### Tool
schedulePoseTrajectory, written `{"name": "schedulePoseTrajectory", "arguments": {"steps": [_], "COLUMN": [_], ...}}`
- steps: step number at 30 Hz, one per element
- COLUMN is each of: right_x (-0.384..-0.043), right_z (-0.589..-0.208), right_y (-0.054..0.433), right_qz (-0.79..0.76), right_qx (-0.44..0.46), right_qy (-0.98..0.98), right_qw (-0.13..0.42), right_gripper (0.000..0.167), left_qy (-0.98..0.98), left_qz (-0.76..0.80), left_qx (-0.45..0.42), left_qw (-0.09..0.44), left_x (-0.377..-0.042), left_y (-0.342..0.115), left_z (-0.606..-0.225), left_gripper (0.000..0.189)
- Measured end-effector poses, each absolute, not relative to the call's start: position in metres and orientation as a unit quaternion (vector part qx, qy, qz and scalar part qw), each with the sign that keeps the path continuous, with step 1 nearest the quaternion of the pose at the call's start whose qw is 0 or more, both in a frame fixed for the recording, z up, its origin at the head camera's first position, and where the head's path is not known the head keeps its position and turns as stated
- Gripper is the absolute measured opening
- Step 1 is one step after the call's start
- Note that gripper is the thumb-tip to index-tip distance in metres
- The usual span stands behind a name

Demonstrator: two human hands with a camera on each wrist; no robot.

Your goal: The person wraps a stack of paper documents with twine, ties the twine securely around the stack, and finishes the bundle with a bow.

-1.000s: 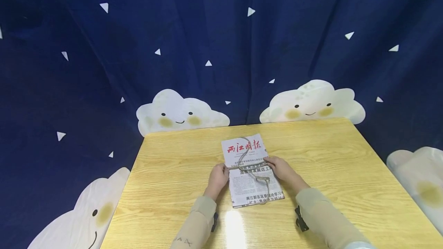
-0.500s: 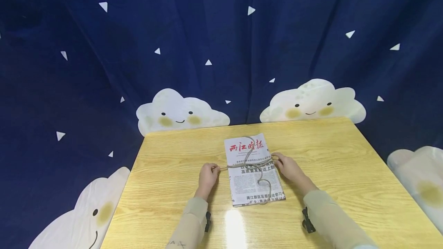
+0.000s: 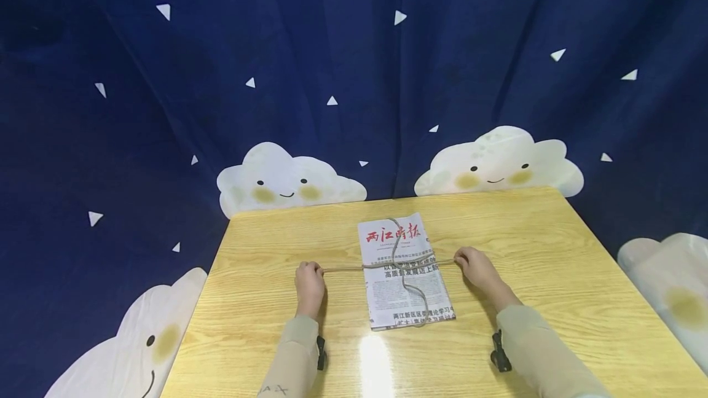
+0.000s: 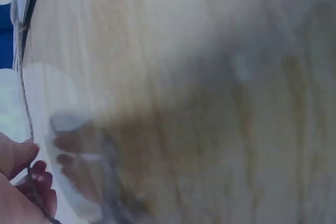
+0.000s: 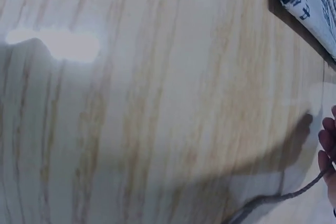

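A folded newspaper (image 3: 406,300) with a red masthead lies at the middle of the table. Brown twine (image 3: 343,268) crosses it from side to side and also runs down its length, the strands meeting near the centre. My left hand (image 3: 310,286) pinches one end of the twine, well left of the paper; in the left wrist view the cord (image 4: 23,93) runs straight from the thumb and fingers up to the bundle. On the other side, my right hand (image 3: 480,272) grips the opposite end. A tail of twine (image 5: 283,196) hangs below that hand in the right wrist view.
The wooden table (image 3: 265,244) spreads around the paper on all sides. Behind it hangs a dark blue curtain (image 3: 343,48) printed with white triangles and smiling clouds. A bright light reflection shows on the tabletop in front of the paper.
Both hands have moved apart, left hand to the left and right hand to the right, from the paper's edges. The crosswise twine is drawn out straighter, and its loose loop on the paper has opened out.
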State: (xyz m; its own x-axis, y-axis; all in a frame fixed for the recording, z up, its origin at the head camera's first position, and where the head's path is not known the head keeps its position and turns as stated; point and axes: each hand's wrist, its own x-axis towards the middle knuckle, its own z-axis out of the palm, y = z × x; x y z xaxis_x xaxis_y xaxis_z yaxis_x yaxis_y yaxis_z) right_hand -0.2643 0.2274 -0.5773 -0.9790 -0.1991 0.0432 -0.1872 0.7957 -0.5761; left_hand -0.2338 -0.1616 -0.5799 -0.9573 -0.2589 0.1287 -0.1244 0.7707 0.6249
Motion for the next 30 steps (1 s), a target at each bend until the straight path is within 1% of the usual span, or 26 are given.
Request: {"name": "schedulePoseTrajectory", "arguments": {"steps": [2, 4, 7, 9, 11, 13, 16, 19, 22, 27, 30], "right_x": [-0.264, -0.264, -0.264, -0.264, -0.263, -0.261, -0.258, -0.255, -0.254, -0.257, -0.260], "right_z": [-0.578, -0.580, -0.580, -0.579, -0.578, -0.578, -0.579, -0.583, -0.587, -0.586, -0.584], "right_y": [0.227, 0.223, 0.213, 0.204, 0.195, 0.186, 0.176, 0.172, 0.170, 0.174, 0.179], "right_qz": [-0.297, -0.287, -0.275, -0.270, -0.263, -0.251, -0.224, -0.208, -0.206, -0.235, -0.268], "right_qx": [-0.101, -0.106, -0.127, -0.154, -0.188, -0.215, -0.237, -0.234, -0.226, -0.213, -0.201], "right_qy": [0.950, 0.952, 0.952, 0.948, 0.944, 0.942, 0.943, 0.947, 0.949, 0.946, 0.940], "right_qw": [0.003, -0.016, -0.054, -0.067, -0.069, -0.065, -0.067, -0.072, -0.076, -0.069, -0.061], "right_gripper": [0.009, 0.010, 0.014, 0.017, 0.018, 0.014, 0.007, 0.011, 0.013, 0.011, 0.009], "left_qy": [-0.942, -0.945, -0.941, -0.936, -0.933, -0.935, -0.942, -0.949, -0.951, -0.957, -0.963], "left_qz": [-0.304, -0.299, -0.316, -0.331, -0.340, -0.336, -0.319, -0.298, -0.291, -0.248, -0.210], "left_qx": [0.106, 0.089, 0.034, -0.016, -0.054, -0.077, -0.083, -0.075, -0.064, -0.079, -0.096], "left_qw": [0.099, 0.102, 0.114, 0.116, 0.101, 0.084, 0.069, 0.077, 0.084, 0.124, 0.135], "left_x": [-0.233, -0.233, -0.235, -0.237, -0.238, -0.239, -0.238, -0.237, -0.235, -0.232, -0.231], "left_y": [-0.161, -0.157, -0.144, -0.131, -0.118, -0.105, -0.089, -0.080, -0.077, -0.080, -0.087], "left_z": [-0.581, -0.581, -0.580, -0.580, -0.579, -0.579, -0.580, -0.585, -0.588, -0.588, -0.587], "left_gripper": [0.008, 0.008, 0.016, 0.021, 0.023, 0.021, 0.016, 0.010, 0.011, 0.012, 0.008]}}
